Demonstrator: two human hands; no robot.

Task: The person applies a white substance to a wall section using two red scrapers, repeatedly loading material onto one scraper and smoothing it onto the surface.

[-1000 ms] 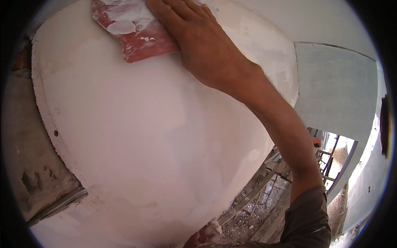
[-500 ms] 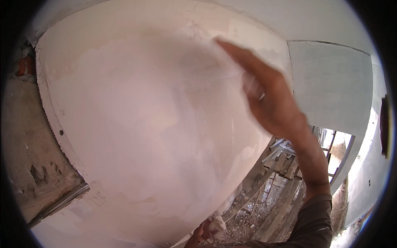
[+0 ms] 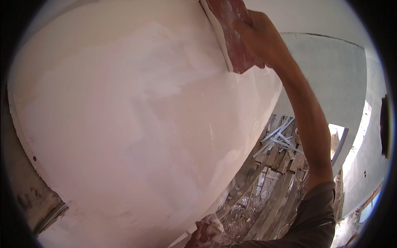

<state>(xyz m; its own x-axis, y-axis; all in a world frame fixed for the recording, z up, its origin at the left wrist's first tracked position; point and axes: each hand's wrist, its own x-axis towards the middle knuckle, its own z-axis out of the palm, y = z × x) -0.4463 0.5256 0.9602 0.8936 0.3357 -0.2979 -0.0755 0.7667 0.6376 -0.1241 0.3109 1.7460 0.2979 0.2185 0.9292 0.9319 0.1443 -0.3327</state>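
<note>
My right hand [image 3: 262, 39] is raised at the upper right, closed around a wide, flat, dark-red putty spreader [image 3: 237, 45]. Pale filler lies along the spreader's left edge, and white smears mark its face. That edge is against or very close to the pale plastered wall [image 3: 124, 103]; the exact contact is hard to judge. Low in the picture, my left hand [image 3: 195, 239] is partly cut off and closed beside a whitish, filler-covered lump [image 3: 215, 230]. What the left fingers grip is not clear. Damp-looking patches and streaks of filler show across the wall.
Below on the right lie wooden planks [image 3: 275, 202], rubble [image 3: 240, 219] and loose pale metal strips [image 3: 281, 136]. A grey-green wall panel [image 3: 326, 78] stands behind my right arm. Rough bare masonry [image 3: 33, 194] borders the plastered wall at the left.
My right hand has risen and turned, so the spreader's red face now shows; before, the hand was lower and blurred. The view has shifted, moving the wall's left edge further left.
</note>
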